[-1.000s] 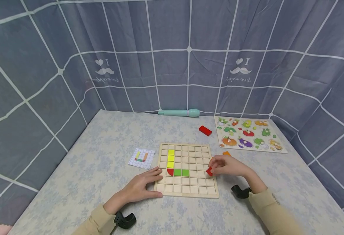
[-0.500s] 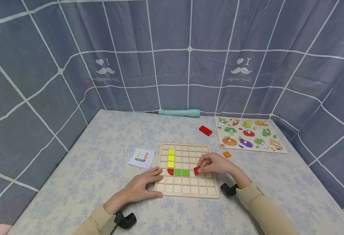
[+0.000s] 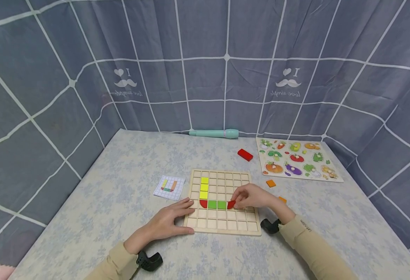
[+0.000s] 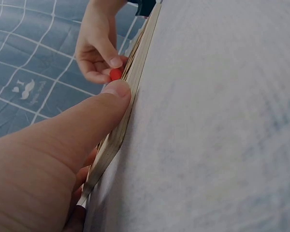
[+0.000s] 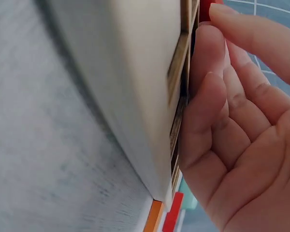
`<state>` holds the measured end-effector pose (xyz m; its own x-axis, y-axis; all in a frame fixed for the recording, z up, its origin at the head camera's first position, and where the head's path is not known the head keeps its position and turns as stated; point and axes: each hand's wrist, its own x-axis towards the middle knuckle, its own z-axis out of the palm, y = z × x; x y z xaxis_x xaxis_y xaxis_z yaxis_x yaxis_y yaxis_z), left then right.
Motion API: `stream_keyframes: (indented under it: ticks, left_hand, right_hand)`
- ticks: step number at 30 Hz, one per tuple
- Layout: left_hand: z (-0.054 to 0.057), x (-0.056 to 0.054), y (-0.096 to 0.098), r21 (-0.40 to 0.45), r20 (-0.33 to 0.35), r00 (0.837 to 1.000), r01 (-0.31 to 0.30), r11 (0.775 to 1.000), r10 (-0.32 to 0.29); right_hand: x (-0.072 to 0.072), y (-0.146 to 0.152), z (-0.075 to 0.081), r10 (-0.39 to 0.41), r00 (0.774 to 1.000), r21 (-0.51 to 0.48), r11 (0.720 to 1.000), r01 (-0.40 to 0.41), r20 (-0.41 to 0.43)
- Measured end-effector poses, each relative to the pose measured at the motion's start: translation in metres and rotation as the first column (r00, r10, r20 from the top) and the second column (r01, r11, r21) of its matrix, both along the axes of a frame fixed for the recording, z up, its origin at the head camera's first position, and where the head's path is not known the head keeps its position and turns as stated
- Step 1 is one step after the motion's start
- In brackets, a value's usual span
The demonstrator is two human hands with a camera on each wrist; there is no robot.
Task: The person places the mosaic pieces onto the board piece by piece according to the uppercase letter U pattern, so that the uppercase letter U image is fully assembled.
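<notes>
A wooden grid board lies on the table. Yellow square tiles form a column in it, with a red quarter-round tile below them and two green tiles to its right. My right hand pinches a second red tile, one side of it curved, at the cell right of the green tiles; its far part is behind my fingers. In the left wrist view a little of this tile shows at the fingertips. My left hand rests on the board's left edge, fingers spread.
Left of the board lies a pattern card. To the right are orange tiles, and behind it a red block. A vegetable puzzle board is at the back right, and a teal microphone-shaped stick along the back edge.
My right hand has carried the red tile leftward from the board's right edge to beside the green tiles, uncovering the orange tiles. My left hand has stayed in place.
</notes>
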<state>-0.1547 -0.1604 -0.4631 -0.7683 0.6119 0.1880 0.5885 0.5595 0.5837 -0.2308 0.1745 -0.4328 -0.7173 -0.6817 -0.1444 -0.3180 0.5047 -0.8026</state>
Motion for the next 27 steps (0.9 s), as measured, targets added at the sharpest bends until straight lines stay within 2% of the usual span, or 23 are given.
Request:
stream_keyframes:
  ticks: [9, 13, 16, 20, 23, 27]
  left_hand:
    - [0.0, 0.0, 0.0, 0.0, -0.002, 1.0, 0.002, 1.0, -0.002]
    - [0.0, 0.0, 0.0, -0.001, -0.004, 1.0, 0.004, 1.0, -0.004]
    - [0.0, 0.0, 0.0, -0.003, -0.006, 1.0, 0.004, 1.0, -0.004]
    - [0.0, 0.0, 0.0, -0.004, -0.014, 1.0, 0.002, 1.0, -0.002]
    - [0.0, 0.0, 0.0, -0.004, -0.019, 1.0, 0.001, 1.0, -0.002]
    - [0.0, 0.0, 0.0, -0.005, -0.017, 1.0, -0.001, 1.0, 0.001]
  right_hand:
    - [0.001, -0.002, 0.0, 0.019, 0.999, 0.011, 1.0, -0.018, -0.039]
    - [0.002, 0.006, 0.006, 0.004, 0.999, 0.012, 1.0, -0.003, -0.053]
    - [0.002, 0.017, 0.015, -0.04, 0.998, 0.002, 0.999, 0.04, -0.055]
    - [0.002, 0.038, 0.024, -0.107, 0.989, -0.005, 0.994, 0.107, -0.099]
    - [0.003, 0.057, 0.027, -0.15, 0.98, -0.005, 0.989, 0.15, -0.129]
    - [0.006, 0.08, 0.028, -0.222, 0.969, -0.02, 0.975, 0.221, -0.108]
